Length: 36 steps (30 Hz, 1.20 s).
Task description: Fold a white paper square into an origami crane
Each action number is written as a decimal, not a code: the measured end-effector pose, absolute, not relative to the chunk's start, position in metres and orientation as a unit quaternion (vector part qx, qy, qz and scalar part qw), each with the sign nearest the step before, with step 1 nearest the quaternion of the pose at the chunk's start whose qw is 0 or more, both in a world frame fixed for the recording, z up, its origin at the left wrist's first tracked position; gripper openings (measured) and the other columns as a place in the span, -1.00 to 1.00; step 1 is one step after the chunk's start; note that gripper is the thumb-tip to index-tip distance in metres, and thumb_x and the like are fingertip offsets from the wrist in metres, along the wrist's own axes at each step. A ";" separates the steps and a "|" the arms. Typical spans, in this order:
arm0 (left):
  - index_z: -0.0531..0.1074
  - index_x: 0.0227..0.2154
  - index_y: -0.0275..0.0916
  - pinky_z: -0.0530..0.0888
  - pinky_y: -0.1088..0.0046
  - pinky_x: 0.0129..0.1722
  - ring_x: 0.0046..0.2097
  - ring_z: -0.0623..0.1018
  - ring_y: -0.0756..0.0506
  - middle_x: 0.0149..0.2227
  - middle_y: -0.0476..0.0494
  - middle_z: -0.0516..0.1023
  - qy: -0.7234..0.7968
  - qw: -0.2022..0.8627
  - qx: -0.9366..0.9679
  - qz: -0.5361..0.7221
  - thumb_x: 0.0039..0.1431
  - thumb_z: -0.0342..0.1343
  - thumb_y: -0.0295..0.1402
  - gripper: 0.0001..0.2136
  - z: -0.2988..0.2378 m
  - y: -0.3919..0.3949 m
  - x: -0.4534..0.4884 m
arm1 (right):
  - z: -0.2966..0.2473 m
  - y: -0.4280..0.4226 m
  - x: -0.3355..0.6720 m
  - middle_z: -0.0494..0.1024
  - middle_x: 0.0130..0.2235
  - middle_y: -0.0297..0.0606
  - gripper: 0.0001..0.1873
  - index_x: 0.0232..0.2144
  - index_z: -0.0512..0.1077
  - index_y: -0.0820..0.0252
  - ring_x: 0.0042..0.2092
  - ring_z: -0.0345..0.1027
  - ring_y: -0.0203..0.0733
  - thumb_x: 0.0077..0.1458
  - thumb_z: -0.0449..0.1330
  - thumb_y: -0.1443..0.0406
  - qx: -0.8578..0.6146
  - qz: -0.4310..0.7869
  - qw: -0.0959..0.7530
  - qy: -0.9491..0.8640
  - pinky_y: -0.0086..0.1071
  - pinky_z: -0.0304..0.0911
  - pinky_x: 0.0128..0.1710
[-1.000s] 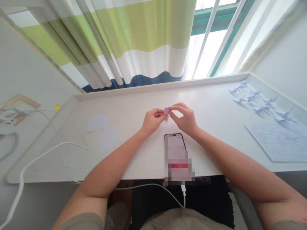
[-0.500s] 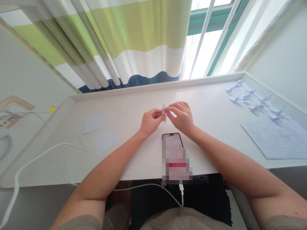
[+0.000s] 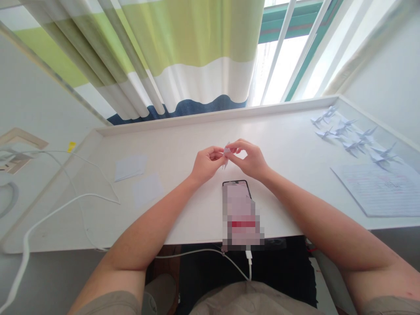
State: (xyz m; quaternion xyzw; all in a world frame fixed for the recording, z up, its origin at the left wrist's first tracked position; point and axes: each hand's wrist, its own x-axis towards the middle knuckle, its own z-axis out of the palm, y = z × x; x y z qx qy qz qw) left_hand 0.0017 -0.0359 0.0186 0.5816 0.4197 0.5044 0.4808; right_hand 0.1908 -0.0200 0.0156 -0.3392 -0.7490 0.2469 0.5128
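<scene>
A small folded piece of pale paper (image 3: 226,152) is held above the middle of the white desk (image 3: 183,205). My left hand (image 3: 206,164) pinches its left side with fingers curled. My right hand (image 3: 249,158) pinches its top right with thumb and forefinger. Most of the paper is hidden between the fingertips. A phone (image 3: 239,205) lies flat on the desk just below both hands.
Two blank paper squares (image 3: 130,167) (image 3: 147,189) lie at the left. Several folded paper cranes (image 3: 352,135) sit at the far right, beside a lined notebook (image 3: 382,190). White cables (image 3: 65,205) trail over the left edge. A striped curtain (image 3: 183,57) and a window are behind.
Both hands have closed in tighter on the folded paper, and the fingertips now cover more of it. The arms have hardly moved.
</scene>
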 end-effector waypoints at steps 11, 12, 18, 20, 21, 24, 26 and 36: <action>0.65 -0.32 -0.24 0.50 0.37 -0.31 -0.35 0.64 -0.07 -0.37 -0.15 0.74 0.448 0.500 0.528 0.520 -0.01 0.55 -0.23 -0.73 0.020 -0.033 -0.001 | 0.007 -0.011 0.197 0.58 -0.24 -0.26 -0.87 -0.22 0.69 -0.11 -0.16 0.43 -0.05 0.38 0.31 0.22 -0.301 0.157 0.501 -0.796 -0.06 0.42 -0.10; 0.66 -0.33 -0.24 0.50 0.37 -0.31 -0.35 0.64 -0.07 -0.38 -0.14 0.74 0.448 0.503 0.522 0.523 -0.01 0.54 -0.24 -0.75 0.020 -0.033 -0.001 | 0.007 -0.011 0.197 0.59 -0.22 -0.26 -0.85 -0.20 0.69 -0.13 -0.15 0.42 -0.04 0.38 0.30 0.24 -0.297 0.148 0.496 -0.802 -0.06 0.42 -0.10; 0.70 -0.29 -0.23 0.55 0.33 -0.24 -0.31 0.64 -0.07 -0.35 -0.12 0.74 0.428 0.509 0.512 0.544 0.01 0.49 -0.30 -0.80 0.020 -0.031 -0.001 | 0.008 -0.010 0.199 0.59 -0.18 -0.27 -0.75 -0.14 0.70 -0.19 -0.14 0.41 -0.05 0.39 0.26 0.32 -0.279 0.114 0.491 -0.817 -0.09 0.42 -0.13; 0.71 -0.27 -0.23 0.57 0.31 -0.20 -0.30 0.64 -0.07 -0.33 -0.12 0.75 0.417 0.511 0.511 0.551 0.02 0.48 -0.29 -0.79 0.021 -0.031 -0.002 | 0.009 -0.011 0.200 0.59 -0.17 -0.26 -0.73 -0.14 0.70 -0.20 -0.13 0.41 -0.05 0.40 0.25 0.32 -0.283 0.107 0.488 -0.818 -0.08 0.43 -0.12; 0.71 -0.26 -0.22 0.58 0.30 -0.18 -0.30 0.63 -0.06 -0.33 -0.12 0.75 0.412 0.513 0.511 0.553 0.04 0.48 -0.29 -0.79 0.022 -0.031 -0.002 | 0.010 -0.011 0.200 0.60 -0.17 -0.26 -0.73 -0.13 0.71 -0.20 -0.12 0.41 -0.04 0.39 0.25 0.32 -0.288 0.107 0.484 -0.819 -0.08 0.44 -0.11; 0.72 -0.24 -0.21 0.60 0.28 -0.15 -0.29 0.64 -0.07 -0.31 -0.12 0.76 0.410 0.510 0.513 0.556 0.07 0.49 -0.25 -0.78 0.023 -0.032 -0.001 | 0.010 -0.011 0.200 0.60 -0.15 -0.25 -0.76 -0.14 0.71 -0.20 -0.11 0.40 -0.03 0.38 0.26 0.29 -0.297 0.104 0.473 -0.823 -0.05 0.45 -0.06; 0.72 -0.23 -0.21 0.61 0.26 -0.13 -0.28 0.66 -0.08 -0.30 -0.13 0.76 0.415 0.503 0.513 0.558 0.08 0.50 -0.22 -0.75 0.023 -0.032 -0.001 | 0.009 -0.011 0.199 0.60 -0.13 -0.25 -0.78 -0.14 0.72 -0.20 -0.10 0.40 -0.02 0.38 0.28 0.27 -0.299 0.094 0.470 -0.825 -0.03 0.45 -0.03; 0.69 -0.24 -0.25 0.65 0.15 -0.01 -0.19 0.72 -0.15 -0.28 -0.18 0.77 0.402 0.528 0.489 0.566 0.08 0.51 -0.15 -0.70 0.025 -0.035 0.001 | 0.006 -0.010 0.199 0.61 -0.09 -0.23 -0.81 -0.10 0.72 -0.21 -0.07 0.39 0.00 0.41 0.31 0.25 -0.301 0.038 0.465 -0.832 -0.03 0.38 0.02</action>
